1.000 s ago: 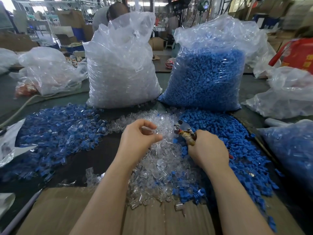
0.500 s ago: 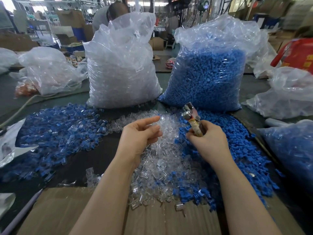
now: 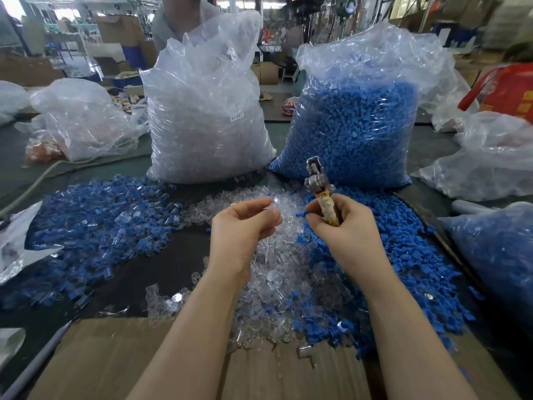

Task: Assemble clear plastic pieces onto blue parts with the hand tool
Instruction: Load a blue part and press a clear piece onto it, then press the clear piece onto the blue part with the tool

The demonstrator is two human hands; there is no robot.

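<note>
Since half a second ago, both hands have risen slightly; the hand tool stays upright and the left fingers have closed toward a pinch.

Surface: a dark desk (image 3: 161, 272) with a brown cardboard sheet (image 3: 115, 362) at its near edge, in a cluttered workshop with boxes behind. Standing at the far side are a large clear plastic bag of clear pieces (image 3: 207, 111) and, to its right, a large clear bag of blue parts (image 3: 357, 119).

Loose stock: a heap of blue-and-clear assembled parts (image 3: 95, 220) on the left, a pile of clear plastic pieces (image 3: 277, 284) in the centre, a pile of blue plastic parts (image 3: 412, 255) on the right.

Grip state: the right hand (image 3: 346, 229) is wrapped round the tape-bound handle of the metal-headed hand tool (image 3: 318, 186). The left hand (image 3: 245, 223) pinches a small clear piece, hard to make out.

Bare desk lies between the left heap and the centre pile. Another person behind the bags is cut off by the frame.
</note>
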